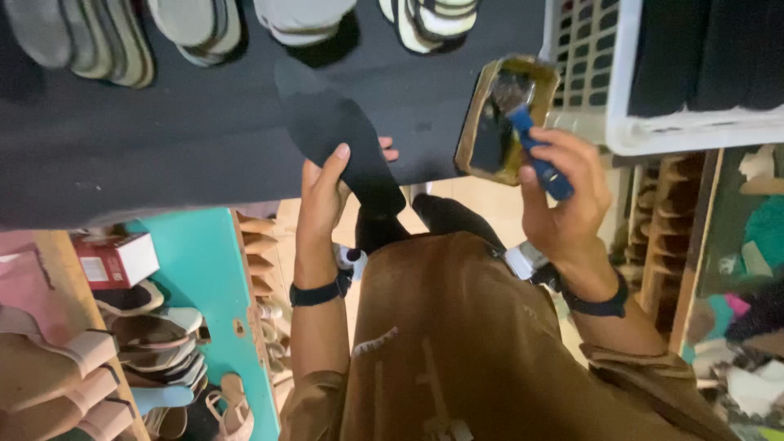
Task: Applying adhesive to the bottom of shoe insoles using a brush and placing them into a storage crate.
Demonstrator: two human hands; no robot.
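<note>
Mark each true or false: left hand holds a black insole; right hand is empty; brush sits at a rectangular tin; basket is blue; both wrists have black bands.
1. The left hand holds a black insole. True.
2. The right hand is empty. False: it grips a blue-handled brush.
3. The brush tip sits at a rectangular tin. True.
4. The basket is blue. False: it is white.
5. Both wrists have black bands. True.
</note>
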